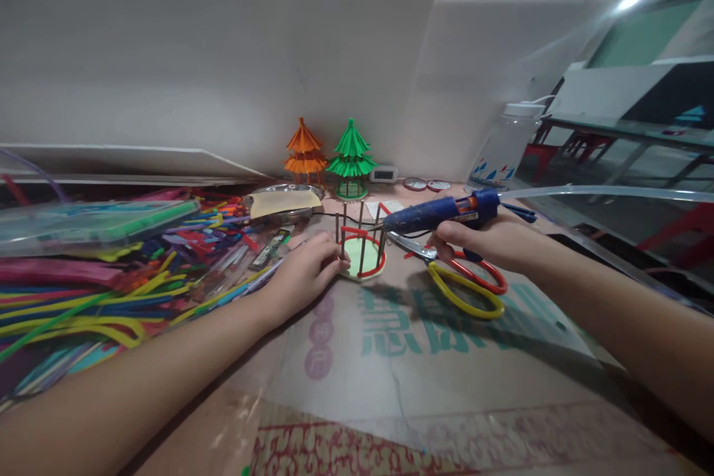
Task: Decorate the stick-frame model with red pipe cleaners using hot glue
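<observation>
My right hand (474,238) is wrapped round a blue hot glue gun (418,217), with a clear glue stick (585,194) trailing from its back end. The gun's nozzle is close to the brown posts of a small pavilion frame (361,256); I cannot tell whether it touches. This frame has a pale green round base with a red rim, and a red strip spans between posts. My left hand (312,266) pinches the left edge of the frame at the base. Scissors (465,290) with red and yellow handles lie beneath the right hand.
Behind stand an orange pagoda model (304,152) and a green pagoda model (351,156). A metal tray (312,212) sits near them. Heaped at left are coloured pipe cleaners (83,312) and a clear plastic box (100,224). A water bottle (505,149) stands at right.
</observation>
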`<state>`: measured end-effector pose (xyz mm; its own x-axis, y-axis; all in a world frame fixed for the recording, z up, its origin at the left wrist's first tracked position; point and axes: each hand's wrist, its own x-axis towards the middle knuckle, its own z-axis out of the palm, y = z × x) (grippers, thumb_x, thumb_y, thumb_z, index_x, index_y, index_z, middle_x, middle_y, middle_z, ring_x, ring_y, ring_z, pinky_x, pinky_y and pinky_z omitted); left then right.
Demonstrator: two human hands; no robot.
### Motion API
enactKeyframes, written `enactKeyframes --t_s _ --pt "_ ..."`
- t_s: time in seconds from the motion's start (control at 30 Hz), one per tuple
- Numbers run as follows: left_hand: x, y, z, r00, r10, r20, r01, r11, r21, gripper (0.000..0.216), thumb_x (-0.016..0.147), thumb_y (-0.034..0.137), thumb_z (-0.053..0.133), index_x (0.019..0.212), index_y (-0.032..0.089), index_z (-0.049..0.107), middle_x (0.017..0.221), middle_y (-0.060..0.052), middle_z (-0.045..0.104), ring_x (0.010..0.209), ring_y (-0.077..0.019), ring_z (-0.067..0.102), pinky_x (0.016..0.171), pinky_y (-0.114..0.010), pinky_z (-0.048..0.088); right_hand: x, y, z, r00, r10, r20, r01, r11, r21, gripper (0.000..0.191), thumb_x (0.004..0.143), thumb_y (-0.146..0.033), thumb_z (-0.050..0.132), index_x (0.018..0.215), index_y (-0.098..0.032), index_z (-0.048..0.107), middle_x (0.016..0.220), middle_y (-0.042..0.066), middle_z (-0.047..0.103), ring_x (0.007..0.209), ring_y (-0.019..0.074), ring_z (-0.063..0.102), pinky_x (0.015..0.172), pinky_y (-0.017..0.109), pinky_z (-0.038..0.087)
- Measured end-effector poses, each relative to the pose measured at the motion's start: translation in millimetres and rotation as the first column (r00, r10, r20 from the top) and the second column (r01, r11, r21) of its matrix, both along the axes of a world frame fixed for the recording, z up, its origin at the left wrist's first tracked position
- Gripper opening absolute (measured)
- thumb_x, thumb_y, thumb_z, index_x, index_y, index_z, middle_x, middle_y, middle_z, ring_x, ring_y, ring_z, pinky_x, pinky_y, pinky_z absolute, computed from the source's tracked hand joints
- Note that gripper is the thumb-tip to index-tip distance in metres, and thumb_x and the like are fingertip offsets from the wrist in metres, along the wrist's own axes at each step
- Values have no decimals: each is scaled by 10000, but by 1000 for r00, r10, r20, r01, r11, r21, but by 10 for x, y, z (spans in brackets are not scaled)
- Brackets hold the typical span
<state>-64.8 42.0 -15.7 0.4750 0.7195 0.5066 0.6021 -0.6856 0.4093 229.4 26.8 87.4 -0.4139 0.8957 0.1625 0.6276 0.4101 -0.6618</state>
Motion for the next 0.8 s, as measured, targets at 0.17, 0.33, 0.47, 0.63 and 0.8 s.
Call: enactKeyframes --t_s 0.17,0.33,0.47,0.63,0.8 --pt "3 -7 13 1000 -4 1 4 1000 -6 149 941 195 580 802 178 632 847 -17 612 812 -160 578 740 -280 424 -9 -1 -23 998 -30 58 27 999 44 489 822 -687 576 790 -203 642 614 35 669 618 200 627 628 317 475" --pt "6 -8 15 1000 -12 2 12 1000 -17 155 942 196 569 802 181 634 861 -20 614 822 -164 577 749 -284 433 -11 1 -35 990 -74 119 67 996 64 479 834 -682 545 782 -215 638 634 38 678 627 211 630 609 325 470" --pt "2 -5 7 1000 -14 -2 14 1000 -22 155 942 192 563 810 184 645 866 -24 617 833 -169 581 759 -290 441 -8 -17 -4 998 -28 61 23 997 78 426 827 -649 599 876 -230 653 621 26 661 617 216 629 598 328 488" --pt "-7 25 -4 999 -46 29 46 999 -8 172 945 195 554 793 185 634 852 -26 621 832 -167 590 761 -292 448 -38 -52 23 999 -6 38 4 998 58 438 800 -651 620 906 -227 642 618 22 648 617 215 624 585 316 480" --pt "-15 52 -22 997 -52 49 54 998 -37 163 947 224 562 803 180 624 878 -37 634 848 -172 590 780 -306 444 -47 -70 22 996 -16 89 11 998 59 451 804 -664 593 873 -223 656 618 27 645 622 221 625 583 319 473"
